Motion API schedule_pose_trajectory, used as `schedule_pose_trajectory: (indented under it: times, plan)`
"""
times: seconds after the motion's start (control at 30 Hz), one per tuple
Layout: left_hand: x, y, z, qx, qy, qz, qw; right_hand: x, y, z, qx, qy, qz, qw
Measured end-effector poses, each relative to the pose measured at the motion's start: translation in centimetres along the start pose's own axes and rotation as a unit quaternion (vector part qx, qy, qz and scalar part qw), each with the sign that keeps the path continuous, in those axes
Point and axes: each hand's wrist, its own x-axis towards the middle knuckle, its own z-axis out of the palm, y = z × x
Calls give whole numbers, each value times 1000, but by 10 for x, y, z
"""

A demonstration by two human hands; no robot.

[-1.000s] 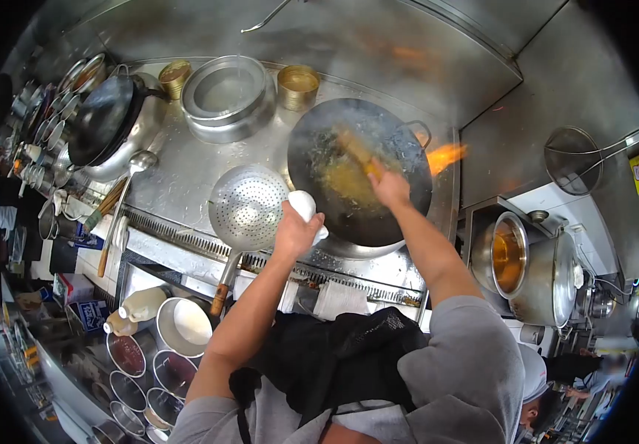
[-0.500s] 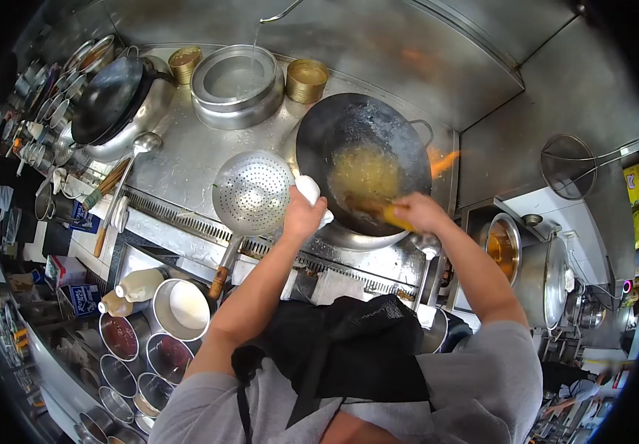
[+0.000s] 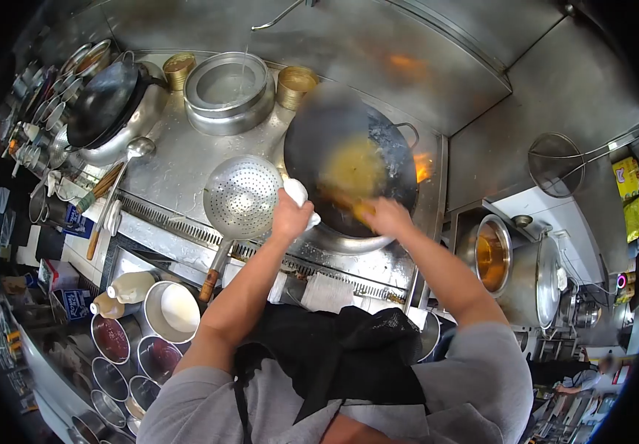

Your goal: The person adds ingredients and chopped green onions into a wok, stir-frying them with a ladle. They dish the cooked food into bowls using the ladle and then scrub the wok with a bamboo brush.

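Note:
My left hand [image 3: 291, 216] is closed around a folded white cloth [image 3: 296, 192] at the near left edge of a large dark wok [image 3: 401, 152]. Yellowish liquid [image 3: 353, 169] lies in the wok. My right hand [image 3: 387, 219] grips what looks like a bamboo wok brush [image 3: 362, 212] with a yellow-wrapped handle. The brush's far end is down inside the wok, blurred by motion. Just left of my left hand lies a perforated strainer [image 3: 242, 196] with a wooden handle.
Flame [image 3: 423, 167] shows beyond the wok's right side. Water runs from a tap [image 3: 275, 16] into a metal pot [image 3: 229, 111] between two tins. A ladle [image 3: 140, 147] rests left. Several sauce containers [image 3: 171, 311] stand at the near left. An amber-filled pot [image 3: 492, 255] is right.
The view has shifted slightly, so the scene sits further left. The brush in my right hand has moved within the wok, and a grey blur now covers its upper left. My left hand keeps its hold.

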Motion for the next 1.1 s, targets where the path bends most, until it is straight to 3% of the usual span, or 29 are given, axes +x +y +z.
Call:
schedule_pose_trajectory:
  times: [0.1, 0.2, 0.27, 0.33, 0.37, 0.43, 0.5, 0.57, 0.63, 0.67, 0.7, 0.83, 0.9, 0.97, 1.0, 1.07, 1.1]
  plan:
    - [-3, -1, -3, -11, -10, -9, 1000, 90, -17, -5, 94, 114, 59, 987]
    - [-2, -6, -11, -27, -20, 5, 999, 125, -30, 41, 184, 127, 90, 971]
    - [-2, -6, -12, -46, -37, 19, 998, 72, -28, 48, 155, 132, 18, 979]
    - [-6, -8, -10, -133, -30, -8, 991, 26, 9, 59, 111, 78, -79, 988]
    - [-2, -9, -5, -159, -28, -15, 987, 11, 15, 45, 111, 81, -77, 988]
    - [2, 5, 7, -112, 9, -28, 993, -20, 17, 4, -15, -9, 17, 1000]
    - [-1, 11, 6, -64, 26, -60, 996, 12, 17, -27, 52, -12, 77, 996]
    - [-5, 16, -6, -49, 2, -53, 997, 69, 14, -26, 46, 64, 151, 985]
    - [-1, 7, -5, -39, -8, -25, 999, 96, -1, 6, 129, 145, 118, 974]
    - [1, 0, -3, -38, -14, -23, 999, 103, -11, 20, 134, 117, 151, 972]
    - [5, -5, 0, -47, -11, -8, 999, 89, -18, 27, 137, 129, 121, 975]
    - [14, -11, 7, -61, -8, 21, 998, -6, 7, 39, 47, 43, -13, 998]
    - [9, 1, 2, -46, -7, -10, 999, -57, 27, 1, -10, -44, 7, 999]
    - [9, 0, 4, -50, 0, -4, 999, -58, 82, -22, -80, -61, 6, 995]
    - [9, -2, 4, -54, 11, 7, 998, -56, 83, -57, -104, -99, 54, 988]
    - [10, 4, -1, -56, -3, 2, 998, -6, 115, -79, -194, -2, 96, 976]
    - [9, 4, -3, -64, -17, -4, 998, 40, 130, -74, -167, 70, 93, 979]
